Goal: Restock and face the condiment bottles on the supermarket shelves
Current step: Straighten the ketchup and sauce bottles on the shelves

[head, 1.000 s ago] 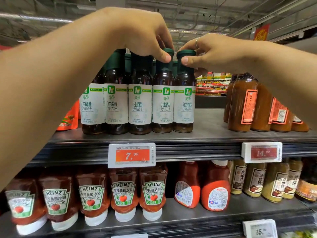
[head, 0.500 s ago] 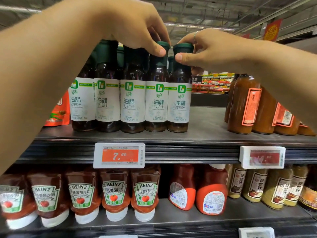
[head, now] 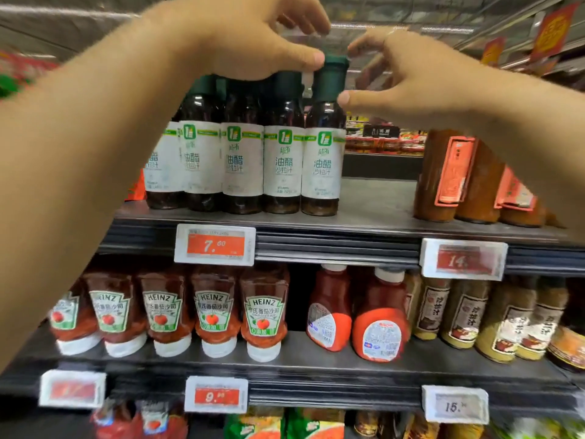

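Note:
Several dark dressing bottles [head: 240, 166] with green caps and white labels stand in a tight row on the top shelf [head: 373, 217], labels facing out. The rightmost bottle [head: 323, 166] stands upright at the row's end. My left hand [head: 253, 39] hovers over the caps, thumb tip against the left side of that bottle's cap, the other fingers lifted. My right hand [head: 405, 77] is just right of the cap, fingers spread; the thumb touches the bottle's neck and the index finger sits by the cap's top edge.
Orange-brown sauce bottles [head: 443, 179] stand at the right of the top shelf with labels turned sideways; bare shelf lies between them and the row. Below are Heinz ketchup bottles [head: 215, 312], red squeeze bottles [head: 380, 327] and tan sauce bottles [head: 462, 312]. Price tags [head: 215, 245] line the shelf edges.
My right hand has loosened from pinching the rightmost cap and its fingers have spread. My left fingers have lifted off the neighbouring cap. The view has moved closer and tilted down.

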The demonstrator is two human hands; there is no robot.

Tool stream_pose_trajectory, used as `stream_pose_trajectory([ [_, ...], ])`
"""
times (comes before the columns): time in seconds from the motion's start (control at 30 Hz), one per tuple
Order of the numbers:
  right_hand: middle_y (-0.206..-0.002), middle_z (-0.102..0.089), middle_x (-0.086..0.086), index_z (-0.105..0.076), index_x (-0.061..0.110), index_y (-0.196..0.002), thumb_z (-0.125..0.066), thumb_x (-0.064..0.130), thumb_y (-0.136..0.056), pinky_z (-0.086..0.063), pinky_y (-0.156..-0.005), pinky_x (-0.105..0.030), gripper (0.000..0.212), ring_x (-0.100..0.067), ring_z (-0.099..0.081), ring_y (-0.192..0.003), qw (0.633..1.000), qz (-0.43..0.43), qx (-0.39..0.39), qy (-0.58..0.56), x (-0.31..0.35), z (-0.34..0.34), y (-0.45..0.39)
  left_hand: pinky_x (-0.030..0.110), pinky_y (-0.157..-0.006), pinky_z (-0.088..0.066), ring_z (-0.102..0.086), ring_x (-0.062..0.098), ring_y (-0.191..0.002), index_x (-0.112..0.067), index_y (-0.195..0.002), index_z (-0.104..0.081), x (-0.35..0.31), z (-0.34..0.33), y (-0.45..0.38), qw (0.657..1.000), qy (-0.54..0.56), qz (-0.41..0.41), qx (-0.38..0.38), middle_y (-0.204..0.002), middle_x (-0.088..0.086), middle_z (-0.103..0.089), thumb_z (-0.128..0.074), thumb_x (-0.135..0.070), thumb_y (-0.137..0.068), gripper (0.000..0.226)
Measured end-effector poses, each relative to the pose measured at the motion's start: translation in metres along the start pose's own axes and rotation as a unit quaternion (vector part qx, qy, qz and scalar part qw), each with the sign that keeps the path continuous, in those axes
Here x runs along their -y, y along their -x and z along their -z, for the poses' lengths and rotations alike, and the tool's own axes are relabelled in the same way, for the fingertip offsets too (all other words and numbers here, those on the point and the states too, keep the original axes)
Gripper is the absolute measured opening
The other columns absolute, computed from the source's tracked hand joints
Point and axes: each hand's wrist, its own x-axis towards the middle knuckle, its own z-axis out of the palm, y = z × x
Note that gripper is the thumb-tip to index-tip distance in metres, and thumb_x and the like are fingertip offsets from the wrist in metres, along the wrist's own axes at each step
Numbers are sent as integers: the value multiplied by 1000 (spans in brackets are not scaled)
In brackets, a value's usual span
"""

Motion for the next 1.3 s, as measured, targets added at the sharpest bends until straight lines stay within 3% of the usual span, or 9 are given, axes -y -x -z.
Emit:
stream_pose_trajectory([
  [0.07, -117, -65, 4, -53, 30, -139, -67, 55, -92, -49, -78, -27, 55, -4, -64, -92, 1000, -5, -2, 22, 4, 20, 18, 17, -94, -36, -48, -3, -118, -38, -141, -52, -61, -7, -9, 999, -2, -29, -26, -139, -20, -56, -53, -55, -100, 44],
  [0.2, -100, -68, 12, -68, 34, -115, -68, 52, -90, -46, -69, -22, 31, 1, -64, -86, 997, -44, 5, 69, 15, 60, 54, 3, -85, -40, -57, -4, -110, -26, -128, -62, -85, 6, 12, 986, 112, -88, -85, -120, -10, -65, -48, -43, -104, 33],
  [0.4, -84, -68, 11, -73, 31, -98, -70, 42, -90, -51, -68, -29, 15, -11, -66, -77, 984, -144, -3, 108, 19, 86, 111, 37, -93, -54, -65, 4, -100, -24, -115, -65, -126, -21, 25, 961, 246, -124, -20, -106, -11, -69, -54, -36, -103, 21],
  [0.6, -98, -69, 3, -73, 30, -105, -70, 43, -91, -49, -76, -32, 19, -19, -66, -91, 960, -218, 44, 168, 21, 94, 153, 41, -96, -53, -64, 6, -105, -33, -112, -66, -158, -65, 23, 956, 278, -87, 32, -109, -13, -69, -61, -43, -96, 20],
  [0.7, -101, -69, 3, -71, 29, -108, -70, 43, -91, -47, -72, -29, 22, -16, -66, -92, 956, -225, 67, 173, 9, 107, 163, 29, -85, -51, -61, -1, -99, -38, -110, -64, -160, -79, 13, 965, 251, -51, 47, -101, -21, -64, -65, -46, -93, 18],
  [0.87, -105, -69, 3, -68, 27, -117, -72, 38, -91, -56, -85, -36, 29, -19, -66, -98, 958, -201, 66, 195, -29, 116, 159, 29, -85, -47, -60, 10, -104, -30, -124, -62, -165, -92, -20, 979, 201, 15, 40, -112, -12, -63, -68, -44, -93, 35],
  [1.07, -130, -66, -2, -62, 23, -131, -68, 35, -92, -47, -99, -33, 41, -21, -61, -119, 979, -71, 1, 191, -88, 130, 107, 30, -83, -45, -59, 12, -106, -33, -136, -53, -180, -101, -71, 988, 147, 39, 14, -118, -9, -61, -64, -64, -88, 58],
  [1.2, -141, -60, 1, -50, 30, -143, -63, 44, -97, -39, -100, -30, 50, -21, -55, -130, 986, 0, 49, 159, -113, 126, 71, 33, -86, -51, -62, 11, -105, -34, -134, -56, -185, -112, -86, 991, 119, 66, 0, -116, -9, -65, -61, -77, -81, 68],
  [1.3, -142, -59, -1, -47, 31, -146, -57, 42, -100, -37, -93, -31, 48, -25, -56, -126, 974, 52, 112, 190, -121, 119, 52, 23, -74, -47, -62, 5, -99, -34, -131, -60, -187, -119, -91, 994, 88, 61, -22, -113, -9, -65, -62, -74, -83, 63],
])
